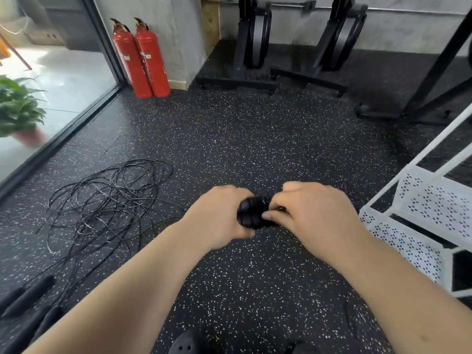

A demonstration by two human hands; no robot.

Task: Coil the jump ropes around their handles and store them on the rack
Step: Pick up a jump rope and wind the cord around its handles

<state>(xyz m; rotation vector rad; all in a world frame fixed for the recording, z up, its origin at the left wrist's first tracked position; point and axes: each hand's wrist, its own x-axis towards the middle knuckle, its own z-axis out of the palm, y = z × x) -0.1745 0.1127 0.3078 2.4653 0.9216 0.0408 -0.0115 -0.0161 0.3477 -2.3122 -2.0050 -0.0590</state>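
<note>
Black cord sits wound around its handles, and I hold this coiled jump rope (252,212) between both hands, the left hand (217,218) clenched round one end and the right hand (311,213) pinching the wraps. I judge this rope nearly ready to store, while the loose ropes (107,198) well left of my hands remain uncoiled. The white rack (431,200) stands near my right hand, shelf edge close, with open floor (255,136) ahead.

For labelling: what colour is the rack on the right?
The rack is white, perforated with small dark holes; the head view shows it.
</note>
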